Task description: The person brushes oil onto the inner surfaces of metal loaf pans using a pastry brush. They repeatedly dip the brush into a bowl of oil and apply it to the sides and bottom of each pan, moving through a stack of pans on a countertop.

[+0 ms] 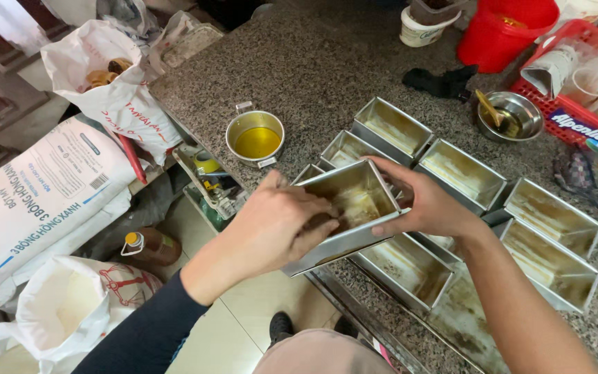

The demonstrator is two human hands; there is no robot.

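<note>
Item: loaf tin [354, 208], rectangular, thin grey metal with folded rim, inside dull and smeared yellow-brown. Held tilted above the counter's front edge, over the other tins, open side toward the wearer.

Left hand [275, 225]: curled, fingers bent down into the tin and pressed on its inner wall; whether anything lies under the fingers cannot be told. Dark sleeve on the forearm.

Right hand [427, 204]: clamped on the tin's far end, thumb along the rim, fingers round the outside, carrying the weight.

Step in hand, as judged: wiping or coating the inside of this one tin, the rest set out in rows.

Next move, as judged: calls for a steady right-hand grip on slick metal and a free spot among the rows.

Nearby:
- Row tins [461, 173], same shape, streaked pale inside, close-packed, some touching.
- Pot [256, 138], small, round, steel, holding clear yellow oil; left of the tins, near the left hand.
- Bowl [510, 116], round steel, a tool resting in it; beyond the tins.
- Counter [313, 62], speckled grey stone, polished.
- Bucket [503, 28], red plastic, far edge.
- Basket [576, 111], red plastic lattice, far right.
- Sacks [43, 194], white woven, bulging, on the floor at left.
- Bottle [148, 246], brown liquid, yellow cap, on the floor.
</note>
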